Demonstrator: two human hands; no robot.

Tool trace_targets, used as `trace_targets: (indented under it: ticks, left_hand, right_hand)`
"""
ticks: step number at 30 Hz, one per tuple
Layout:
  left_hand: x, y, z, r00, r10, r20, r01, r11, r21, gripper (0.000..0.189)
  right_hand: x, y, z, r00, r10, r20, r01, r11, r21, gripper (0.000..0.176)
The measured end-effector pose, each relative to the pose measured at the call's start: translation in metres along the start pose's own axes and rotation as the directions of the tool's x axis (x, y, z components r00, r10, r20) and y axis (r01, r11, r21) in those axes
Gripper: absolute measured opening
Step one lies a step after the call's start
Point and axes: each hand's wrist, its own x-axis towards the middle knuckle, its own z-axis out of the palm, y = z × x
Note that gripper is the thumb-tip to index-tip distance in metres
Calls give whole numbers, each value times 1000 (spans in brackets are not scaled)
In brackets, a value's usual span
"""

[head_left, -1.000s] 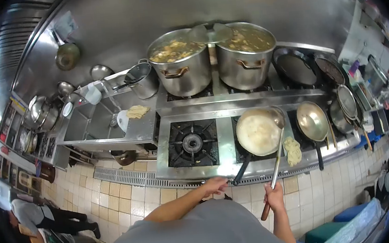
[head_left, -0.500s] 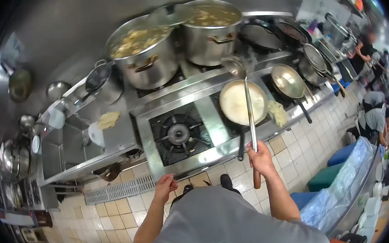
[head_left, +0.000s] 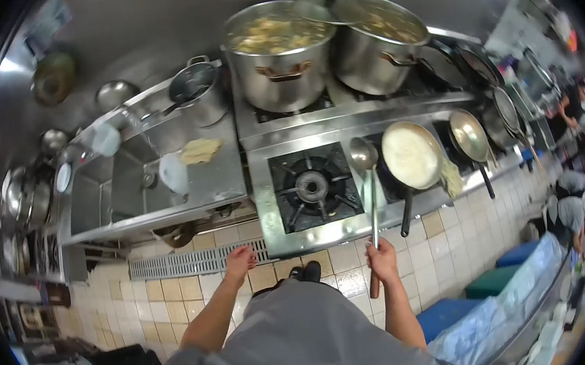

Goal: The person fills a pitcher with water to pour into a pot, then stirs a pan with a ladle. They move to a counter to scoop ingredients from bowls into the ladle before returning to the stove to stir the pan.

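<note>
My right hand (head_left: 383,259) is closed around the handle of a long metal ladle (head_left: 373,203), near its brown grip end. The ladle's bowl hangs over the stove top, just left of a frying pan (head_left: 412,156) filled with a creamy white mixture. Whether the bowl holds anything is hard to see. My left hand (head_left: 241,260) is held in front of the stove's edge with its fingers curled in, and nothing shows in it. A bare gas burner (head_left: 312,186) lies ahead between both hands. A yellowish cloth (head_left: 451,180) lies by the pan.
Two large stockpots (head_left: 282,79) full of liquid and pieces stand on the back burners. A steel sink (head_left: 111,219) is at left, with a cloth (head_left: 201,151) on its counter. Another pan (head_left: 469,137) sits to the right. Other people (head_left: 573,193) are at far right and lower left.
The ladle has swung left, from over the frying pan to beside it. My view and body have shifted left, so the stove and pots appear further right. My left hand stays curled.
</note>
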Motion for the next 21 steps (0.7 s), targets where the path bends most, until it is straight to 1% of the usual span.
trace_targets:
  ticks: [2, 3, 4, 5, 7, 8, 9, 10, 11, 12, 13, 14, 15, 16, 17, 18, 19, 20, 21]
  left_hand:
    - [-5, 12, -20, 987, 25, -159, -50, 986, -158, 23]
    - [-2, 21, -31, 986, 27, -163, -47, 991, -122, 23]
    - [0, 25, -37, 988, 63, -140, -82, 988, -134, 22]
    - [-2, 25, -40, 989, 101, -111, -118, 980, -163, 21]
    - [9, 40, -57, 987, 103, -123, -121, 982, -145, 20]
    - [22, 57, -70, 984, 111, -142, -128, 984, -122, 20]
    - [31, 73, -85, 970, 207, -129, -219, 971, -91, 19]
    - [44, 88, -104, 969, 216, -119, -227, 970, -88, 19]
    - [61, 106, -124, 944, 296, -146, -317, 937, -146, 17]
    - [77, 123, -142, 912, 369, -181, -402, 893, -203, 16]
    - [92, 143, -159, 908, 374, -187, -408, 890, -204, 16]
    - [107, 169, -181, 878, 400, -264, -446, 883, -146, 15]
    - [123, 196, -206, 836, 426, -346, -481, 873, -85, 14]
    - [146, 219, -233, 832, 401, -382, -483, 864, -145, 16]
    - [182, 227, -275, 823, 468, -323, -554, 787, -271, 18]
    - [200, 251, -293, 795, 445, -412, -567, 786, -246, 22]
    - [216, 273, -313, 781, 463, -418, -597, 750, -285, 24]
    - [241, 292, -339, 805, 450, -387, -582, 724, -369, 25]
    - [239, 323, -341, 817, 402, -414, -562, 717, -413, 27]
  right_hand:
    - [40, 38, -8, 999, -23, 39, 24, 999, -25, 15]
    - [57, 49, -10, 994, -35, 103, 23, 993, 113, 16]
    - [71, 51, -9, 994, 22, 105, -37, 988, 147, 16]
    - [78, 53, -7, 991, 36, 125, -54, 988, 143, 17]
    - [106, 57, -10, 991, 9, 134, -28, 990, 140, 18]
    - [121, 73, -12, 989, -149, 17, 150, 977, -154, 21]
    - [130, 81, -10, 947, -317, -59, 259, 857, -446, 24]
    - [131, 72, -5, 944, -324, -70, 262, 858, -443, 24]
    - [129, 65, -2, 879, -456, -139, 272, 719, -639, 27]
    - [127, 55, 4, 793, -586, -167, 235, 547, -804, 32]
    - [125, 48, 10, 847, -491, -202, 182, 625, -759, 37]
    - [124, 47, 11, 883, -434, -180, 139, 608, -782, 40]
    - [123, 47, 16, 861, -458, -220, 100, 577, -811, 46]
    - [132, 61, 16, 860, -442, -255, 37, 552, -833, 50]
    - [119, 53, 31, 805, -517, -290, -17, 470, -883, 49]
    - [120, 61, 37, 777, -538, -326, -18, 500, -866, 50]
    - [103, 57, 53, 754, -556, -350, 58, 586, -808, 51]
    - [88, 49, 73, 748, -436, -500, 92, 815, -572, 47]
    - [65, 34, 104, 642, -588, -492, 76, 688, -722, 43]
